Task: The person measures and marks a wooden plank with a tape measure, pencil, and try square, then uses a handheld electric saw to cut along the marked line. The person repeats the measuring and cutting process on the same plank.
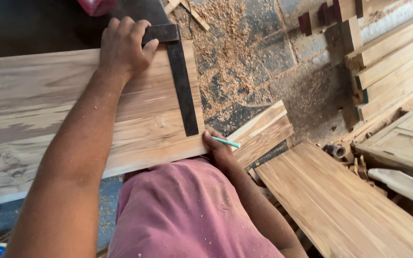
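A wide pale wooden board (34, 105) lies across the view from the left. My left hand (125, 45) presses on the dark stock of a black try square (182, 81) at the board's far edge. The square's blade runs along the board's right end. My right hand (217, 145) sits at the board's near right corner, just below the blade's tip. It holds a thin turquoise pencil (226, 142) that points right.
Sawdust covers the stone floor (244, 52). A wide plank panel (340, 205) lies at lower right. Stacked boards (393, 67) and wood offcuts fill the right side. Shorter planks (264, 131) lie just past the board's end. My pink shirt (187, 210) fills the bottom centre.
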